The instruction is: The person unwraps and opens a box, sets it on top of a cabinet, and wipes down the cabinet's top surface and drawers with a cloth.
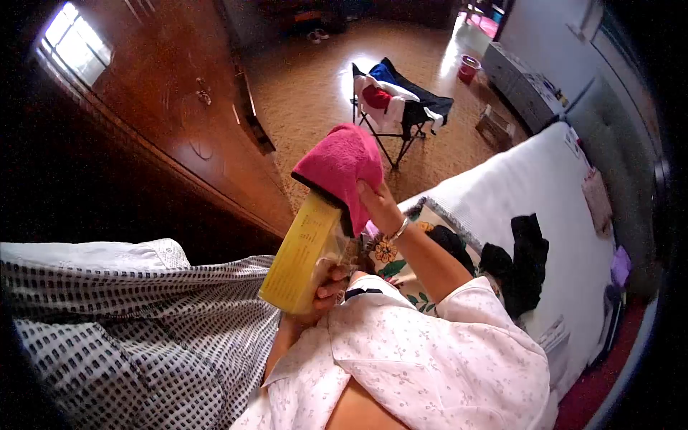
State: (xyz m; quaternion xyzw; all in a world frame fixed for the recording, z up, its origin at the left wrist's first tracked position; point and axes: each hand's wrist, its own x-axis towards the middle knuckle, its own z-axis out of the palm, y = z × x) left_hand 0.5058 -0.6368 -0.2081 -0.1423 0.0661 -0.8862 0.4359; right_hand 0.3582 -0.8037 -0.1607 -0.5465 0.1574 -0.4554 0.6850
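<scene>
My left hand point(330, 288) grips the lower part of a yellow box point(299, 251) with small print on its face and a clear-looking side. The box is tilted, its upper end leaning away from me. Over that upper end lies a pink cloth point(342, 161) with a dark edge. My right hand point(376, 203), below a bracelet on the wrist, is closed on the right side of the cloth. Some of its fingers are hidden by the cloth. Whether the cloth is a towel or a cap I cannot tell.
On the right stands a bed point(466, 186) with dark clothing point(527, 258) and a flower-patterned fabric point(390, 251). Ahead is a folding chair point(405, 129) piled with clothes. A wooden wardrobe point(165, 93) rises at left, above checked fabric point(143, 330). A red bucket point(469, 68) stands farther off.
</scene>
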